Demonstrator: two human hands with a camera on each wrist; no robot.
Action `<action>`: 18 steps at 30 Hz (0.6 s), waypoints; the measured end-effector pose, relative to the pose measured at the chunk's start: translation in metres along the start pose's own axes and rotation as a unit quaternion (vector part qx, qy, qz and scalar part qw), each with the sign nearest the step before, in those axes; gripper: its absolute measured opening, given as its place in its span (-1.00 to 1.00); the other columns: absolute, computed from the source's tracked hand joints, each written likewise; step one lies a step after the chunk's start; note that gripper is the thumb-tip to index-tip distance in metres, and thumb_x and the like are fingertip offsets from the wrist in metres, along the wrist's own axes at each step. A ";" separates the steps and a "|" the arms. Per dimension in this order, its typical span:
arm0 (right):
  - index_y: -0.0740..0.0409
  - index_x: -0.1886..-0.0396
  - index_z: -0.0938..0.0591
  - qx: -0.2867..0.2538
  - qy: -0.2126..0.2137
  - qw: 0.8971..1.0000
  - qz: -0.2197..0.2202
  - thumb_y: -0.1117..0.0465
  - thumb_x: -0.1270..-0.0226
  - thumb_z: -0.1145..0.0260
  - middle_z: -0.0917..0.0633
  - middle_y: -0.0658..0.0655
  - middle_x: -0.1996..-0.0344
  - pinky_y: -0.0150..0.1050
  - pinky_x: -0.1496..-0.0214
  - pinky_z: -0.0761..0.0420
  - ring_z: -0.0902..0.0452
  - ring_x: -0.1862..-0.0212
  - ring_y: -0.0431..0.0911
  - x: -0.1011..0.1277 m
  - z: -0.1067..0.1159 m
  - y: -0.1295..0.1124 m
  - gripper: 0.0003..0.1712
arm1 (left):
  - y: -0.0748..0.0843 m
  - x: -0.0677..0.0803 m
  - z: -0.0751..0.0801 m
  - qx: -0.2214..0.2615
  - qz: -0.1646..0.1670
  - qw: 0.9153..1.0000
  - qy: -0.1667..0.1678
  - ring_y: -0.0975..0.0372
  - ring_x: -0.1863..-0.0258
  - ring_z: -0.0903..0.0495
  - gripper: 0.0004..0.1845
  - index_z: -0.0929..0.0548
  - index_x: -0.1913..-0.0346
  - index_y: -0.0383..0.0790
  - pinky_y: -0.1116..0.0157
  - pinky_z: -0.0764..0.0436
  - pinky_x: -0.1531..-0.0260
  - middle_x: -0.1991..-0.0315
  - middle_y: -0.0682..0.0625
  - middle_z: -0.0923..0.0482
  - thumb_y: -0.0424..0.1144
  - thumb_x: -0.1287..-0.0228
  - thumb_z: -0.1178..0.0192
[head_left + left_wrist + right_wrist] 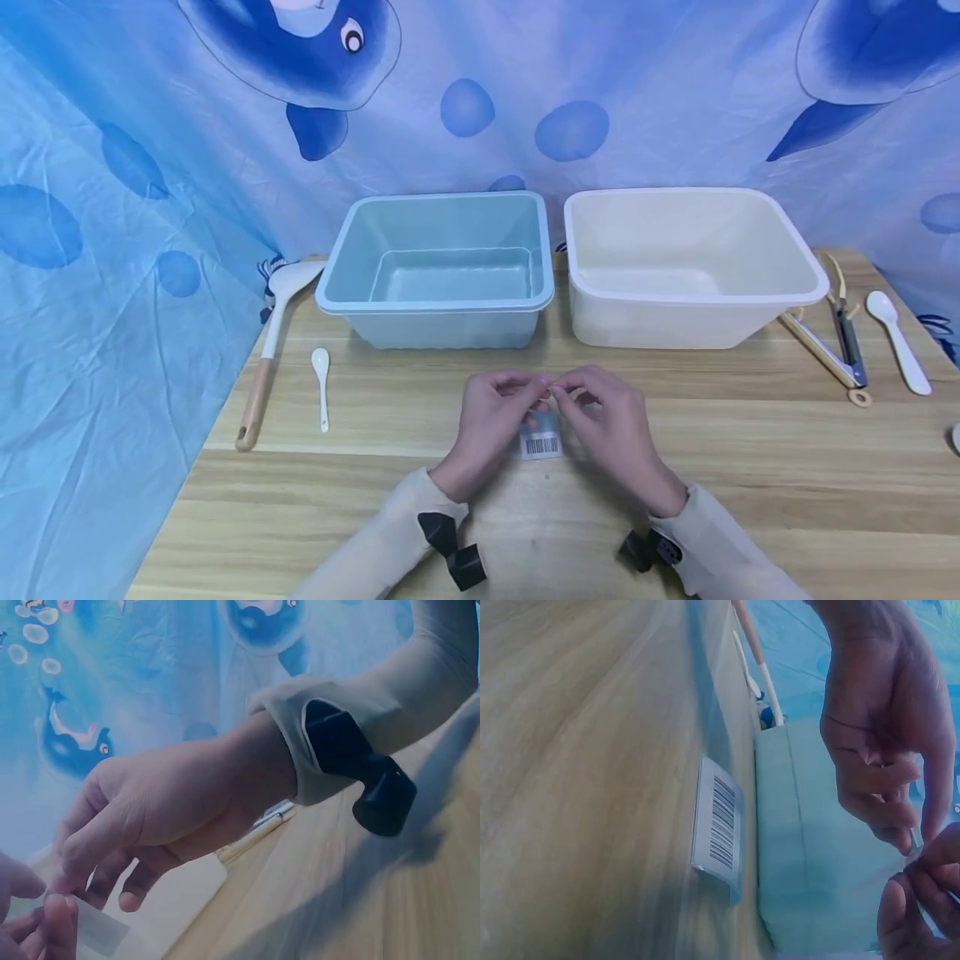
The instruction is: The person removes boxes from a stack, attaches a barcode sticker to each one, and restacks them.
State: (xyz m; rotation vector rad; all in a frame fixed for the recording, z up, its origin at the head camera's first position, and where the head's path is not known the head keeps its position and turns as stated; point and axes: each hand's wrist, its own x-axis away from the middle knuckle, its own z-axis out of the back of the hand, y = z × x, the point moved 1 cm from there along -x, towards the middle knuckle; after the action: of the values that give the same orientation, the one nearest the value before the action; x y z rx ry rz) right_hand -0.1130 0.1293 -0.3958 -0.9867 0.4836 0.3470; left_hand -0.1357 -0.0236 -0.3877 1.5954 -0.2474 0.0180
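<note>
At the middle of the table my left hand (487, 417) and right hand (615, 425) meet fingertip to fingertip. Between them, thumbs and forefingers pinch a small pale piece (913, 857), mostly covered by the fingers; I cannot tell what it is. Just below the hands is a small flat packet (541, 446) with a white barcode label and a bluish translucent upper part. The right wrist view shows this barcode packet (720, 821) close to the wood surface, one edge curling. The left hand's other fingers hang loosely bent in the left wrist view.
Behind the hands stand a light blue bin (435, 325) and a white bin (652, 321). A wooden-handled white utensil (277, 312) and a small white spoon (322, 387) lie left. On the right are tongs (847, 337) and a white spoon (900, 346).
</note>
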 end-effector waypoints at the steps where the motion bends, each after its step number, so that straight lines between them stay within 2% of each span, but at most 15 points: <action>1: 0.19 0.37 -0.71 0.003 0.003 1.000 0.012 0.48 -0.08 -0.42 -0.75 0.07 0.34 -0.43 0.35 -0.66 -0.65 0.36 -0.18 0.000 0.000 0.000 -0.84 | 0.001 0.000 0.000 0.008 0.003 1.000 -0.001 0.26 0.54 -0.68 -0.77 -0.70 0.18 -0.45 0.44 -0.60 0.63 0.35 -0.27 -0.73 -0.31 -0.19 -0.32; 5: 0.17 0.39 -0.71 0.016 0.011 0.999 0.046 0.49 -0.05 -0.43 -0.76 0.06 0.36 -0.43 0.37 -0.65 -0.64 0.38 -0.20 -0.002 0.000 -0.002 -0.82 | 0.002 0.000 -0.001 0.021 0.003 1.000 0.002 0.29 0.56 -0.66 -0.76 -0.69 0.19 -0.47 0.45 -0.58 0.65 0.39 -0.27 -0.73 -0.32 -0.18 -0.33; 11: 0.18 0.36 -0.72 0.015 0.003 0.998 0.064 0.48 -0.02 -0.45 -0.76 0.07 0.35 -0.43 0.37 -0.64 -0.64 0.38 -0.19 -0.004 -0.002 -0.003 -0.81 | 0.002 0.002 0.001 0.012 -0.014 0.999 0.038 0.26 0.58 -0.63 -0.85 -0.70 0.22 -0.45 0.44 -0.54 0.66 0.44 -0.24 -0.72 -0.44 -0.15 -0.26; 14: 0.19 0.35 -0.72 0.009 0.005 0.998 0.057 0.50 0.00 -0.45 -0.76 0.09 0.34 -0.46 0.37 -0.64 -0.65 0.38 -0.17 -0.005 0.001 -0.002 -0.79 | 0.002 0.004 0.003 -0.014 -0.031 0.998 0.051 0.22 0.57 -0.64 -0.86 -0.71 0.23 -0.40 0.39 -0.57 0.64 0.44 -0.25 -0.71 -0.41 -0.16 -0.27; 18: 0.22 0.35 -0.72 -0.009 0.028 0.999 0.014 0.52 0.00 -0.45 -0.76 0.10 0.35 -0.49 0.35 -0.63 -0.64 0.36 -0.20 -0.007 0.008 0.001 -0.79 | 0.002 0.005 0.011 -0.056 -0.076 0.994 0.056 0.21 0.53 -0.67 -0.86 -0.72 0.23 -0.35 0.37 -0.64 0.53 0.40 -0.28 -0.71 -0.33 -0.18 -0.32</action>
State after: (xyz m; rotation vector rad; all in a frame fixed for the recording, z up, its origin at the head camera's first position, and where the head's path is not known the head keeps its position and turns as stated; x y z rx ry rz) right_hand -0.1179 0.1363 -0.3894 -1.0108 0.5473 0.3503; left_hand -0.1322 -0.0354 -0.3857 1.4930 -0.0390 -0.0242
